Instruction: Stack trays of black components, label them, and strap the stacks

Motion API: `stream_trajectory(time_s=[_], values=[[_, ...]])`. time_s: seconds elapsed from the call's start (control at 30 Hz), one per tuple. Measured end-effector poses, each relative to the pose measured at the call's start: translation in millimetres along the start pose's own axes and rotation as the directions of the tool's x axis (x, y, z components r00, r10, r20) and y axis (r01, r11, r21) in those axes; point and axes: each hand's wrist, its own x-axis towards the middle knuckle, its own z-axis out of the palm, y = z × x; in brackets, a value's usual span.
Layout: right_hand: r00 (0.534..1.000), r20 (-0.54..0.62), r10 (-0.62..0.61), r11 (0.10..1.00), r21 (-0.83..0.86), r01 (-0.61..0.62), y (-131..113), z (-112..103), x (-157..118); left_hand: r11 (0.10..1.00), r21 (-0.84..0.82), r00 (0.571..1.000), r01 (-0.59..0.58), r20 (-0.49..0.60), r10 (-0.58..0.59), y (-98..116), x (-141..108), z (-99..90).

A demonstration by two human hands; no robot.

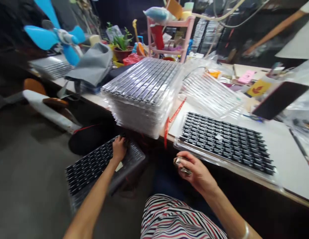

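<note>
Down at the left, my left hand point(119, 148) is at the upper edge of a clear tray point(91, 166) with rows of black parts; its fingers are bent, and what they grip is too small to make out. My right hand point(194, 171) is closed on small metal parts point(183, 169), held in front of the table's edge. Just above it, a second tray of black parts point(224, 141) lies on the table, with a small white piece point(219, 137) on top.
A tall stack of clear trays point(144, 96) stands at the table's front edge. Behind are a pink rack point(169, 51), a blue fan point(66, 36) and a grey cloth point(94, 63). A dark phone or tablet point(280, 99) stands at right. Another person's arm point(276, 31) reaches in.
</note>
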Motion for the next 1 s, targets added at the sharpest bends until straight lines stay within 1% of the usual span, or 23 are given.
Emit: stream_trajectory(time_s=[0.03,0.07,0.1,0.13,0.17,0.2,0.23,0.27,0.3,0.37,0.43,0.5,0.57,0.6,0.67,0.73,0.77,0.8,0.87,0.9,0.93,0.97,1.0], values=[[0.993,-0.090,-0.072,0.996,-0.050,0.067,-12,-15,-9,1.000,-0.013,1.000,-0.013,-0.020,0.013,-2,1,-0.4],[0.969,-0.165,-0.185,0.973,-0.166,0.158,-23,-29,-15,0.999,-0.024,0.999,-0.020,-0.044,0.019,-3,2,-1.5],[0.924,-0.205,-0.323,0.914,-0.320,0.249,-32,-42,-19,0.999,-0.034,0.997,-0.022,-0.073,0.019,-5,2,-3.7],[0.866,-0.197,-0.460,0.812,-0.487,0.321,-39,-54,-20,0.999,-0.044,0.994,-0.017,-0.107,0.012,-7,1,-7.0],[0.808,-0.144,-0.572,0.678,-0.638,0.366,-44,-64,-20,0.999,-0.052,0.990,-0.009,-0.142,0.002,-8,0,-11.7],[0.762,-0.062,-0.644,0.532,-0.753,0.388,-48,-72,-19,0.998,-0.056,0.985,0.003,-0.175,-0.012,-7,-4,-17.8],[0.733,0.027,-0.680,0.393,-0.830,0.395,-51,-79,-18,0.998,-0.066,0.978,0.007,-0.208,-0.021,-4,-8,-25.3],[0.719,0.113,-0.686,0.276,-0.874,0.400,-53,-84,-17,0.996,-0.088,0.970,-0.002,-0.241,-0.019,2,-14,-34.0],[0.715,0.186,-0.674,0.188,-0.893,0.409,-54,-88,-16,0.992,-0.120,0.962,-0.032,-0.273,-0.002,12,-21,-43.7],[0.719,0.282,-0.635,0.090,-0.898,0.431,-57,-94,-17,0.964,-0.215,0.940,-0.159,-0.333,0.080,42,-37,-64.7],[0.738,0.330,-0.589,0.052,-0.896,0.441,-61,-99,-21,0.894,-0.295,0.904,-0.337,-0.368,0.219,85,-50,-84.4],[0.762,0.337,-0.552,0.043,-0.902,0.430,-66,-104,-27,0.786,-0.353,0.848,-0.508,-0.364,0.385,134,-55,-98.1],[0.773,0.297,-0.561,0.063,-0.916,0.397,-72,-109,-33,0.652,-0.395,0.762,-0.648,-0.361,0.538,180,-50,-103.4],[0.767,0.265,-0.584,0.078,-0.922,0.378,-74,-111,-36,0.592,-0.396,0.711,-0.702,-0.349,0.610,200,-45,-103.1],[0.736,0.211,-0.644,0.094,-0.932,0.349,-76,-114,-40,0.513,-0.353,0.607,-0.783,-0.255,0.752,231,-31,-98.8],[0.707,0.207,-0.677,0.072,-0.936,0.343,-74,-117,-41,0.474,-0.273,0.519,-0.837,-0.120,0.847,252,-18,-92.8],[0.700,0.221,-0.679,0.052,-0.937,0.346,-71,-119,-41,0.462,-0.232,0.487,-0.856,-0.062,0.871,259,-13,-90.2],[0.694,0.236,-0.680,0.034,-0.936,0.351,-68,-120,-40,0.451,-0.198,0.464,-0.870,-0.019,0.886,264,-9,-87.9],[0.668,0.244,-0.703,0.013,-0.934,0.356,-60,-122,-38,0.425,-0.172,0.427,-0.889,0.024,0.904,269,-5,-84.9],[0.646,0.232,-0.727,0.013,-0.936,0.351,-58,-123,-38,0.411,-0.182,0.413,-0.893,0.027,0.910,270,-5,-84.0],[0.620,0.208,-0.757,0.022,-0.939,0.342,-56,-123,-38,0.406,-0.205,0.411,-0.891,0.017,0.911,269,-5,-83.6],[0.588,0.175,-0.790,0.036,-0.943,0.330,-55,-123,-40,0.411,-0.237,0.424,-0.880,-0.006,0.906,267,-6,-83.4],[0.555,0.140,-0.820,0.051,-0.948,0.314,-55,-124,-42,0.426,-0.272,0.453,-0.863,-0.039,0.891,264,-8,-83.6]])
